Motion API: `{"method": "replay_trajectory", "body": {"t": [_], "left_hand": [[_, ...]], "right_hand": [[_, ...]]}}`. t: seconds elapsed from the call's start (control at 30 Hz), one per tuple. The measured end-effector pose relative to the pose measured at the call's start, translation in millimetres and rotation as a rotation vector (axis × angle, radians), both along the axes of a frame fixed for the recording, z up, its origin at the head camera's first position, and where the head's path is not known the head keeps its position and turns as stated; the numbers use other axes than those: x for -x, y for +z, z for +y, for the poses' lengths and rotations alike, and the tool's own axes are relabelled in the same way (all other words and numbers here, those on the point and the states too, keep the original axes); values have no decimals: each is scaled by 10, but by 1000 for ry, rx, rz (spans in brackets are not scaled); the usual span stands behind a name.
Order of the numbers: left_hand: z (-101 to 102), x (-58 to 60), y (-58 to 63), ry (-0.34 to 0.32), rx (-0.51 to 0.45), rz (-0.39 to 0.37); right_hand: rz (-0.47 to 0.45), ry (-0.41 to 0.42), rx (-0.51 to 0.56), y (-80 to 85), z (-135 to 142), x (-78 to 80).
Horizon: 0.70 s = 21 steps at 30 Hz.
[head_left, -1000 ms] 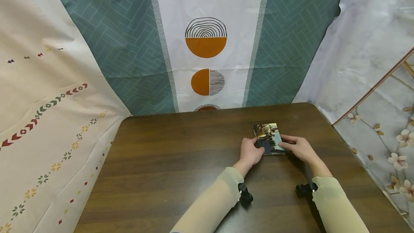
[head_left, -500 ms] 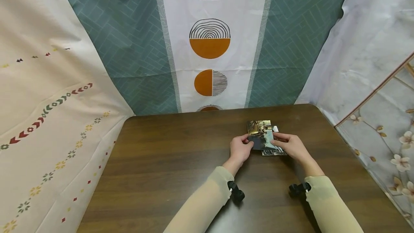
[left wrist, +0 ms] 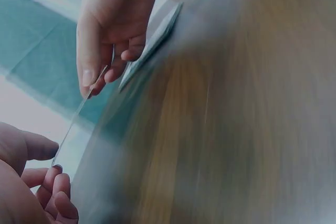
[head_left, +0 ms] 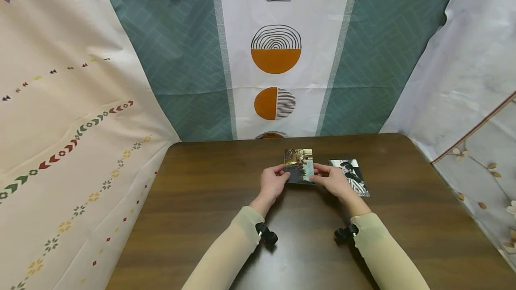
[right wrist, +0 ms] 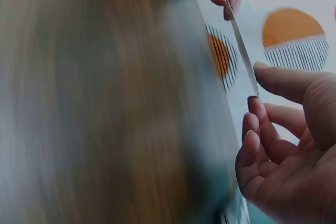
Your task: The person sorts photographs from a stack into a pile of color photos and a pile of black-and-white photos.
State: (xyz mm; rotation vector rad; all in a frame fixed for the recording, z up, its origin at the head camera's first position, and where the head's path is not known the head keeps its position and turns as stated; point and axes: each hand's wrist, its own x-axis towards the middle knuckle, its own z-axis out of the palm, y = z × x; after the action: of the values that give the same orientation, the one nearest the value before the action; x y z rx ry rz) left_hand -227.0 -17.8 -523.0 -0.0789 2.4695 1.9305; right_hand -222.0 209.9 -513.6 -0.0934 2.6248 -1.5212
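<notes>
A thin picture card (head_left: 298,164), gold at the top and dark and pale blue below, is held between both hands in the head view. My left hand (head_left: 272,185) pinches its left edge between thumb and fingers. At the opposite edge, my right hand (head_left: 333,183) pinches it the same way. Both wrist views show the card (left wrist: 75,119) nearly edge-on, raised off the table. A black-and-white picture card (head_left: 353,172) lies on the table to the right, partly behind the right hand.
The brown wooden table (head_left: 209,191) extends widely to the left and in front. A green and white cloth (head_left: 193,57) with orange circles hangs behind its far edge. Patterned cream cloth (head_left: 80,155) hangs on the left, and pale floral cloth (head_left: 475,147) on the right.
Both hands have carried the gold and blue card leftward off the black-and-white card, which was covered before and now shows on the table. The head view has shifted slightly.
</notes>
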Motion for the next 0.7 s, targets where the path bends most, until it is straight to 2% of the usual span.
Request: {"method": "replay_trajectory", "body": {"t": [0.33,0.57,0.7], "left_hand": [[-838,6,-36,13,121,23],[-1432,-19,-35,49,209,61],[-1701,-51,-70,70,269,53]], "right_hand": [[5,32,68,-109,-848,50],[71,60,-9,-124,-1485,98],[91,93,-44,-137,-1767,136]]}}
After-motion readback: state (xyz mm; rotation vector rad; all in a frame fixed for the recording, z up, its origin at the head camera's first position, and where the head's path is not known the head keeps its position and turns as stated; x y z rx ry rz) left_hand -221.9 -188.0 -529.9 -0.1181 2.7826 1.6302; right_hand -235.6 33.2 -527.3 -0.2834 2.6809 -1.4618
